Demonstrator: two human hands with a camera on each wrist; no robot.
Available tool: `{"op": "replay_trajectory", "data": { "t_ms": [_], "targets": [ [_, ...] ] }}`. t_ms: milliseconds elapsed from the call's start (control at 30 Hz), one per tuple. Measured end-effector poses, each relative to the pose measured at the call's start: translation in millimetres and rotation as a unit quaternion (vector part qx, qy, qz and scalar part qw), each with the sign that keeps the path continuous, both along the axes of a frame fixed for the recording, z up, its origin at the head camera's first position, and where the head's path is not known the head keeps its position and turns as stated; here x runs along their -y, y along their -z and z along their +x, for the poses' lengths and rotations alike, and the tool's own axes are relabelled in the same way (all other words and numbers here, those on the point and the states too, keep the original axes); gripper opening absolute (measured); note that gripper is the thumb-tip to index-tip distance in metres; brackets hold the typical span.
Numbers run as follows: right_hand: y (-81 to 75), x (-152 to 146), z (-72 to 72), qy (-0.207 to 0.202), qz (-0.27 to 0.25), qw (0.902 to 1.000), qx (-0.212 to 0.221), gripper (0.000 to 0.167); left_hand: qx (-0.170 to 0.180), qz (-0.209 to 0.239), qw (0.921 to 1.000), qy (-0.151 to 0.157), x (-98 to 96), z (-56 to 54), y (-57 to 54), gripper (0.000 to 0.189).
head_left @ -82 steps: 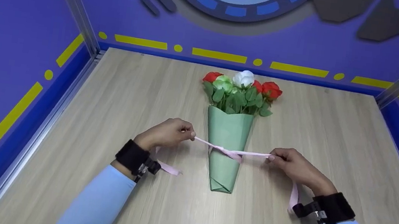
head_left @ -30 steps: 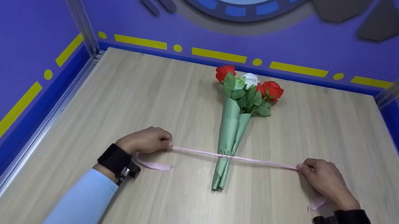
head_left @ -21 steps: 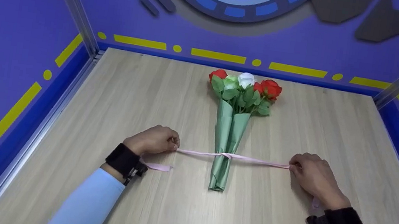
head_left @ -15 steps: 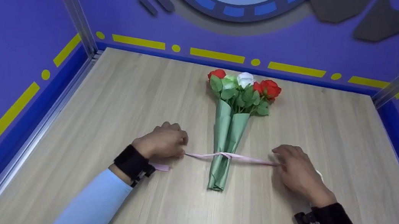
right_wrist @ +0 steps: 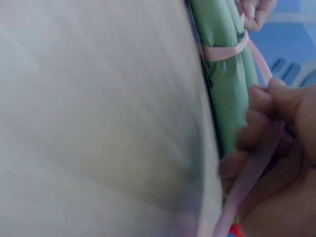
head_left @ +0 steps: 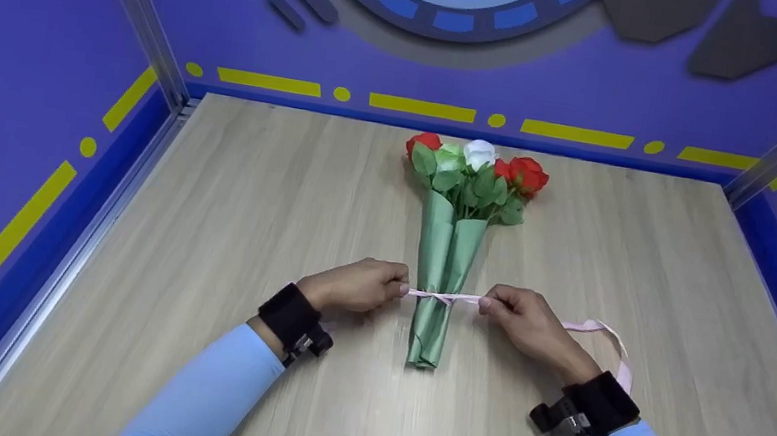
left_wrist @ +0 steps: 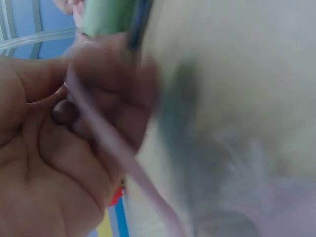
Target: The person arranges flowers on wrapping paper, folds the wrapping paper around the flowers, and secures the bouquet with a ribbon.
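Observation:
A bouquet in green wrapping paper point(head_left: 436, 235) lies on the table, its wrap squeezed narrow where a pink ribbon point(head_left: 444, 298) crosses it. Red point(head_left: 529, 176), white point(head_left: 479, 155) and pale green point(head_left: 450, 159) flowers stick out at the far end. My left hand point(head_left: 355, 286) pinches the ribbon just left of the wrap. On the other side, my right hand point(head_left: 530, 328) pinches it close to the paper. In the right wrist view the ribbon point(right_wrist: 223, 53) circles the wrap, and a loose length runs across my palm. A ribbon tail point(left_wrist: 131, 163) hangs past my left palm, blurred.
The bouquet rests on a wood-grain table point(head_left: 273, 180). Blue-purple panels point(head_left: 184, 3) with yellow marks stand at the back and both sides. To the right, the ribbon's loose end point(head_left: 622, 354) curves behind my right wrist.
Both hands first drew the ribbon outward, and the broad wrap bunched narrow. Since then the hands have come inward, the fingers loosening and pinching the ribbon again nearer the wrap.

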State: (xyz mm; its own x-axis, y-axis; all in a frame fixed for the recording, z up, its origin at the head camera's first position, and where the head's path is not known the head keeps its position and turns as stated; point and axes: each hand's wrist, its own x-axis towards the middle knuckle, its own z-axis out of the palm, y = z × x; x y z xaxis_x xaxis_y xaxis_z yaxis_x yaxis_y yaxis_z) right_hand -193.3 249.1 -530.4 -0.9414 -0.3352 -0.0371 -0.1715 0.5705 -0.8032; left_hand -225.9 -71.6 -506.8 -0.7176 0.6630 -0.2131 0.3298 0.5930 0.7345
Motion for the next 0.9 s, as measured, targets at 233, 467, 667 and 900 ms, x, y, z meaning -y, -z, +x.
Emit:
{"op": "replay_trajectory", "data": {
  "t_ms": [233, 467, 667, 900],
  "targets": [
    [6.6, -14.3, 3.2, 0.0, 0.022, 0.9997, 0.014, 0.026, -0.022, -0.025, 0.9993, 0.015, 15.7, -0.3, 4.6, 0.02],
    [7.8, -23.8, 3.1, -0.001, 0.057, 0.9984, -0.003, 0.022, -0.015, -0.034, 0.999, 0.023, 13.6, 1.7, 5.1, 0.02],
    [3.4, -31.0, -2.2, 0.023, 0.064, 0.9977, 0.005, 0.022, -0.015, -0.025, 0.9994, 0.02, 6.3, 5.5, 6.4, 0.021],
    [0.4, -37.6, -4.9, 0.047, 0.042, 0.9979, 0.016, 0.021, 0.027, 0.006, 0.9979, -0.059, 3.7, 3.5, 6.6, 0.031]
  ]
}}
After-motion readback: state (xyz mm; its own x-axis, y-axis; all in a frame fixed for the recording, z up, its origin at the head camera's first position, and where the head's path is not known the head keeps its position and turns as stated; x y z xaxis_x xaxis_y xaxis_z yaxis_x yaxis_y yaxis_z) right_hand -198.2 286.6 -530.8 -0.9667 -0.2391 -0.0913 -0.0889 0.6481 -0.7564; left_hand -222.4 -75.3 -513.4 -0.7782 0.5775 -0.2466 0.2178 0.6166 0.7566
